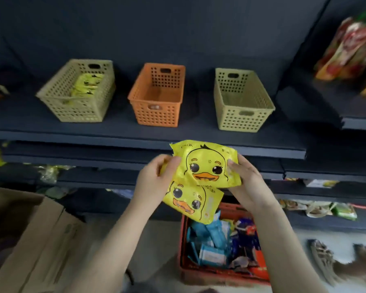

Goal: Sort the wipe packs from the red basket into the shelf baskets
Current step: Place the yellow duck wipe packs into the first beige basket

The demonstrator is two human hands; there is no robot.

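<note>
Gripping two duck packs [207, 166], both hands [154, 178] face three baskets [156, 96].

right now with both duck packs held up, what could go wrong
The lower duck pack hangs half under the upper duck pack, pinched only by the left hand, so it may slip back into the red basket. The duck packs already shelved sit in the left green basket; the orange basket would be wrong.
</note>
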